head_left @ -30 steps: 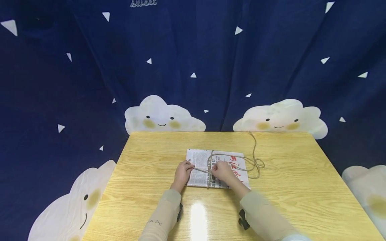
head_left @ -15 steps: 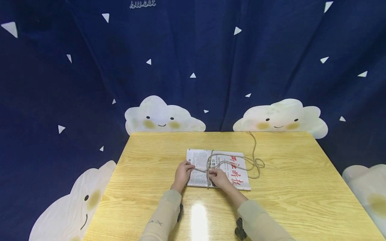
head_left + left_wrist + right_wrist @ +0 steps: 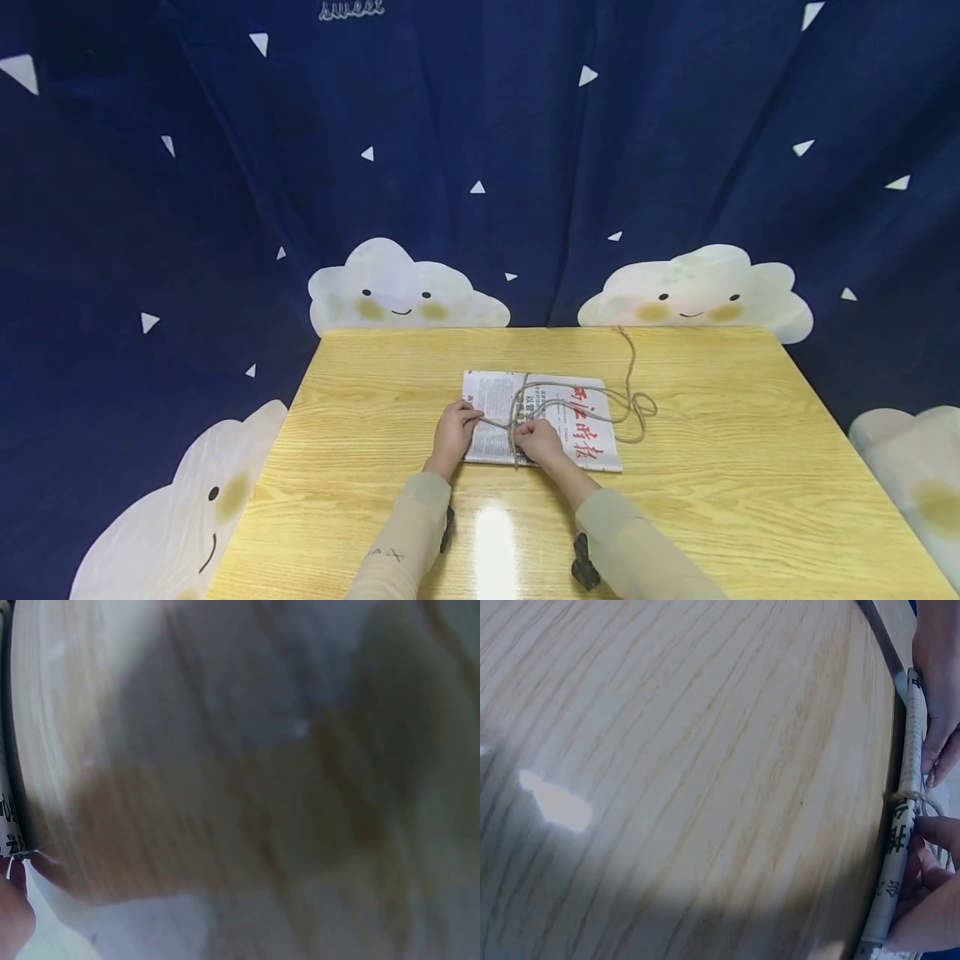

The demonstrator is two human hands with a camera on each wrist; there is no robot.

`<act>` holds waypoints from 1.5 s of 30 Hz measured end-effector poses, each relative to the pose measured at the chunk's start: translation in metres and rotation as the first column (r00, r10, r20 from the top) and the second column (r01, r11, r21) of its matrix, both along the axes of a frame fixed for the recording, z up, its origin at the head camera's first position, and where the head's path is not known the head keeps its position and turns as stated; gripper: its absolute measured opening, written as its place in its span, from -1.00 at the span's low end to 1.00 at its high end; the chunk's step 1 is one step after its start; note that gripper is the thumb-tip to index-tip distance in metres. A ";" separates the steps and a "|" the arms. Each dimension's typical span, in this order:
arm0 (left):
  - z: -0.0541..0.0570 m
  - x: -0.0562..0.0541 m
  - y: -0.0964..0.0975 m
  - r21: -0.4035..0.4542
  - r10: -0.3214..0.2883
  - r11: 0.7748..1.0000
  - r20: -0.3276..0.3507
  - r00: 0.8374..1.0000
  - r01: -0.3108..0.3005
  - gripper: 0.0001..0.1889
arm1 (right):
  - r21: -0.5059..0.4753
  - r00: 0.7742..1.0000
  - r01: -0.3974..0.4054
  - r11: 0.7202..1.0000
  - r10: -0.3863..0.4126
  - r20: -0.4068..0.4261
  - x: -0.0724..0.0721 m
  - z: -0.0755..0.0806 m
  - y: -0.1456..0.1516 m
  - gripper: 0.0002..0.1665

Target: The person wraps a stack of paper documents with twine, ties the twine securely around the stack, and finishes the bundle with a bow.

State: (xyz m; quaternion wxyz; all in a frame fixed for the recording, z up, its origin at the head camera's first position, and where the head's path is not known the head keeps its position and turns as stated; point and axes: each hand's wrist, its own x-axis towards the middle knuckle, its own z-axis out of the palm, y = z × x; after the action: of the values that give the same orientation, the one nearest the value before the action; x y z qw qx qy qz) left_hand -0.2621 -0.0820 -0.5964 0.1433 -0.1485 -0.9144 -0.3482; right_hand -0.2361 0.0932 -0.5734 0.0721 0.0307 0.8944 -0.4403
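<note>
A folded newspaper (image 3: 491, 450) lies flat on the table, its red headline toward the right. Thin brown twine (image 3: 558, 384) runs round its middle from back to front, with slack lines crossing the top. At the left part of the newspaper, my left hand (image 3: 453, 435) pinches a strand of twine drawn taut toward the middle. My right hand (image 3: 540, 442) pinches the twine just right of the crossing; its fingertips are partly hidden. In the right wrist view, the twine (image 3: 913, 796) wraps the newspaper's near edge between my left hand (image 3: 937, 682) and right hand (image 3: 930, 904).
Loose twine (image 3: 643, 407) lies in loops right of the newspaper, and its tail reaches the back edge of the wooden table (image 3: 720, 467). Behind the table hangs a dark blue curtain (image 3: 450, 108) with white clouds. Dark wrist devices show under both sleeves.
My right hand has moved left and a little toward me, showing more of the red headline. The twine near the crossing has shifted slightly left. My left hand has stayed in place.
</note>
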 end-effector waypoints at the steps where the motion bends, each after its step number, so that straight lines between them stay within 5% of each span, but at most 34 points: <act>1: -0.001 0.000 0.000 -0.006 0.002 1.000 -0.004 1.000 -0.002 -0.90 | 0.011 1.000 -0.015 1.000 0.015 -0.019 0.000 -0.001 0.001 -0.67; 5: -0.004 -0.001 0.000 -0.008 -0.001 1.000 -0.016 1.000 0.001 -0.90 | 0.003 0.998 -0.065 0.998 0.065 0.012 0.001 0.000 0.008 -0.52; 9: -0.006 -0.002 0.001 -0.010 -0.016 1.000 -0.027 0.999 0.016 -0.90 | -0.069 0.991 -0.088 0.994 0.094 0.092 0.006 0.006 0.022 -0.59; 15: -0.005 0.000 0.001 -0.013 0.010 1.000 -0.052 0.999 -0.011 -0.91 | -0.168 0.987 -0.028 0.985 0.054 0.150 0.013 0.016 0.045 -0.71; 19: -0.004 0.000 0.001 -0.022 0.017 1.000 -0.055 0.998 -0.018 -0.91 | -0.119 0.990 -0.019 0.993 0.036 0.138 0.023 0.017 0.055 -0.81; 23: -0.002 0.000 0.002 -0.027 0.010 1.000 -0.030 0.999 -0.011 -0.91 | 0.026 0.992 -0.119 0.993 0.118 0.046 0.040 0.019 0.064 -0.87; 26: -0.001 0.001 0.003 -0.023 0.020 1.000 -0.012 1.000 -0.020 -0.91 | 0.108 0.965 -0.251 0.962 0.257 -0.050 0.054 0.018 0.072 -0.88; 29: -0.002 0.001 0.003 -0.025 0.032 0.999 -0.008 0.999 -0.032 -0.91 | 0.121 0.913 -0.381 0.917 0.393 -0.104 0.066 0.015 0.080 -0.84; 32: -0.002 0.002 0.003 -0.019 0.043 0.999 -0.003 0.999 -0.043 -0.91 | 0.128 0.878 -0.450 0.884 0.464 -0.121 0.074 0.013 0.085 -0.81; 37: -0.004 0.001 0.002 -0.014 0.046 0.999 -0.002 0.999 -0.046 -0.91 | 0.186 0.869 -0.460 0.868 0.483 -0.105 0.081 0.013 0.088 -0.82; 45: -0.003 0.001 0.003 -0.026 0.039 0.999 0.012 0.999 -0.039 -0.90 | 0.214 0.862 -0.503 0.837 0.503 0.058 0.087 0.020 0.092 -0.80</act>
State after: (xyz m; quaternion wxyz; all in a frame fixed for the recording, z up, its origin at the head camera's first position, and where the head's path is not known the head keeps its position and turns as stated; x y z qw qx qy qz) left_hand -0.2610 -0.0791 -0.5994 0.1424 -0.1302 -0.9224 -0.3347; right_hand -0.1488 0.1856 -0.5534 0.1809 -0.1974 0.9145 -0.3033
